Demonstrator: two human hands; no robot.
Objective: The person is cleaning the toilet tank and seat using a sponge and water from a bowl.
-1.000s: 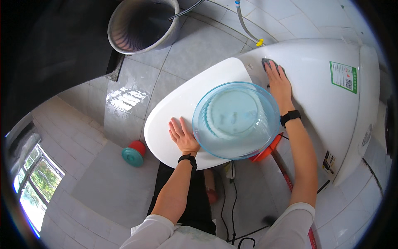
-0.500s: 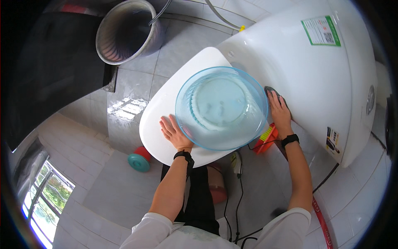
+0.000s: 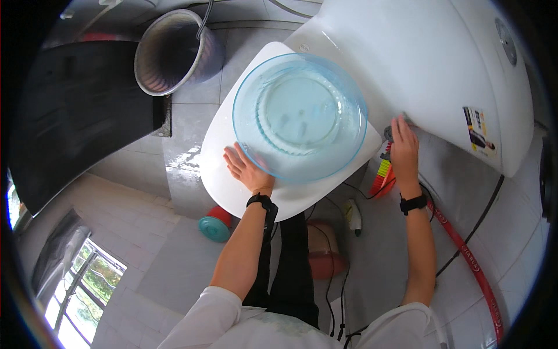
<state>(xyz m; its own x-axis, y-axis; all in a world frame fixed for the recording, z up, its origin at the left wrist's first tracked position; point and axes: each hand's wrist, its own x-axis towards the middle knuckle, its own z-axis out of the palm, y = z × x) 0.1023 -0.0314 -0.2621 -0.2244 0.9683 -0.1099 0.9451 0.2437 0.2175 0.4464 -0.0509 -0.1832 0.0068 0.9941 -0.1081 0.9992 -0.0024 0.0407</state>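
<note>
My left hand (image 3: pixel 251 173) lies flat with fingers spread on the closed white toilet lid (image 3: pixel 224 168), beside a clear blue plastic basin (image 3: pixel 359 93) that sits on the lid. Over at the right, my right hand (image 3: pixel 405 145) has its fingers closed on a dark grey scrubbing pad (image 3: pixel 388 133), which shows only in part past the fingers. That hand is at the lower edge of the white toilet body (image 3: pixel 430 64). A black band circles each wrist.
An orange brush with yellow bristles (image 3: pixel 381 178) is below the right hand. A red hose (image 3: pixel 465 247) and black cords run along the floor. A grey bucket (image 3: pixel 212 64) stands far left near a black panel (image 3: pixel 87 104). A red and teal object (image 3: pixel 215 225) lies left of the toilet.
The view has shifted. My right hand has slid with the pad along the toilet's side, nearer to its lower edge. My left hand still rests on the lid next to the basin.
</note>
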